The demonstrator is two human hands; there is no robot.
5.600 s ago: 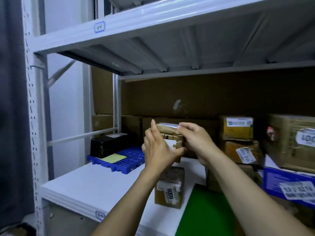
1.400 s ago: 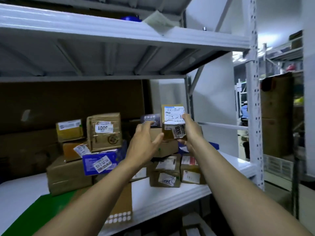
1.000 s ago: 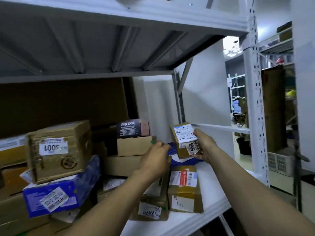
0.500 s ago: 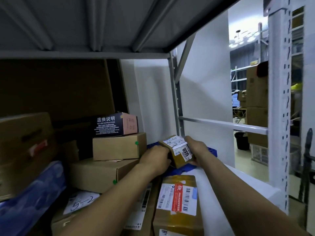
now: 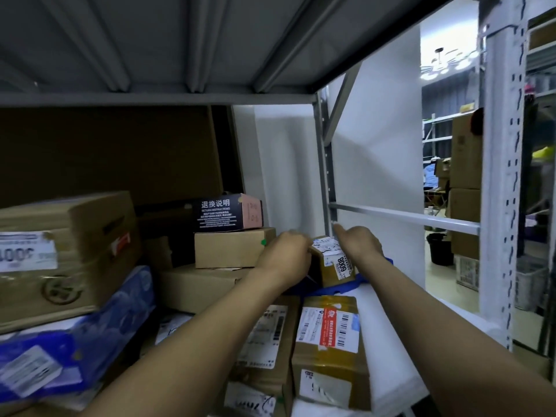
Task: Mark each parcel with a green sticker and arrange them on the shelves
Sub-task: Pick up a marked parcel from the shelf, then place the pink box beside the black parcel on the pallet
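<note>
Grip: your left hand [image 5: 285,255] curls its fingers round the parcel [image 5: 331,263]; right hand [image 5: 359,243] fingers are hidden, can't tell.
Tip: seat it flat on the blue tray [image 5: 346,286] at its 6 o'clock.

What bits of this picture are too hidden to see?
In the head view:
Fingers of the left hand and right hand: behind the hands' backs and the small parcel.
Any green sticker on that parcel: other sides face away.
The big box's label: cut by left edge, blurred.

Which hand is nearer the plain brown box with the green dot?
Left. The left hand is just beside the brown box; the right hand lies beyond the 6008 parcel between them.
</note>
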